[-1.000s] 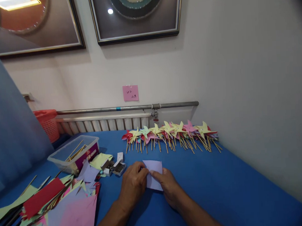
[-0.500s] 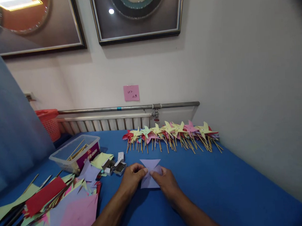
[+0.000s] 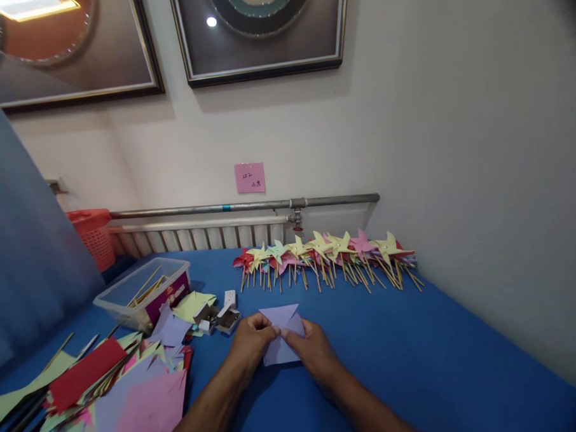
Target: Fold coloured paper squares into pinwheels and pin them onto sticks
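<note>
A purple paper square [image 3: 280, 352] is held between both hands above the blue table. Its far and near edges show, while its sides are covered by my fingers. My left hand [image 3: 254, 338] pinches the left side, thumb near the centre. My right hand [image 3: 309, 344] grips the right side, and its thumb presses close to the middle beside the other thumb. Whether the paper's corners are folded under the fingers is hidden. Small open boxes [image 3: 228, 319] with tiny metal pieces stand left of my left hand.
Many finished paper pinwheels [image 3: 339, 244] on sticks lie in a row at the back. A clear plastic tub [image 3: 124, 298] holds sticks at the left. Stacked coloured paper [image 3: 148, 410] and black-handled scissors [image 3: 24, 415] lie front left. A pink basket [image 3: 97, 243] stands behind.
The purple paper has shifted slightly left and turned a little. My two thumbs stay near its centre, and my right hand has moved slightly left.
</note>
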The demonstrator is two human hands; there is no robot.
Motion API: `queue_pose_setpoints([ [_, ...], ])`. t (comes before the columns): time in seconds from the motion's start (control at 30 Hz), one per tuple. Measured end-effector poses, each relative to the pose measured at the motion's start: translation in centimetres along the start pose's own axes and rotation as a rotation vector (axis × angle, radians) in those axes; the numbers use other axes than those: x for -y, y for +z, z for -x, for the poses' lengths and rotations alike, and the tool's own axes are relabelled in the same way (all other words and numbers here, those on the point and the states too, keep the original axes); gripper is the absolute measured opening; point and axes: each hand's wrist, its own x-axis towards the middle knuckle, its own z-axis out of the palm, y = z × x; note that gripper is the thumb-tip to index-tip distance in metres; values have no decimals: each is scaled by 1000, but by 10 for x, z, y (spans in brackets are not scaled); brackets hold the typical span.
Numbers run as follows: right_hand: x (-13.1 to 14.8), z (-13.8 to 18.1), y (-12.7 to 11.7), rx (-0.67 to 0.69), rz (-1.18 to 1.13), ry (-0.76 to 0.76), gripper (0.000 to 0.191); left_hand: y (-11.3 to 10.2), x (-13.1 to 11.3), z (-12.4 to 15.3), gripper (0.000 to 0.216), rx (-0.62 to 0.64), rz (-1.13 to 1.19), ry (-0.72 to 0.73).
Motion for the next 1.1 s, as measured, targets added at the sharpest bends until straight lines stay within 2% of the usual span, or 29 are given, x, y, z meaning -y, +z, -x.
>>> queue_pose_setpoints([
  [0.33,-6,-5,-5,-28,-58,23,29,0,-24,18,46,107,133,-46],
  [0.53,-5,-1,-4,-10,-46,10,29,0,-22,15,36,112,100,-53],
  [0.73,-2,0,-4,9,34,24,30,2,-19,14,27,117,171,-69],
  [0.9,0,1,-3,41,40,25,29,4,-14,11,25,45,153,-76],
  [1.1,-3,3,-5,49,44,16,31,2,-23,16,24,103,165,-103],
])
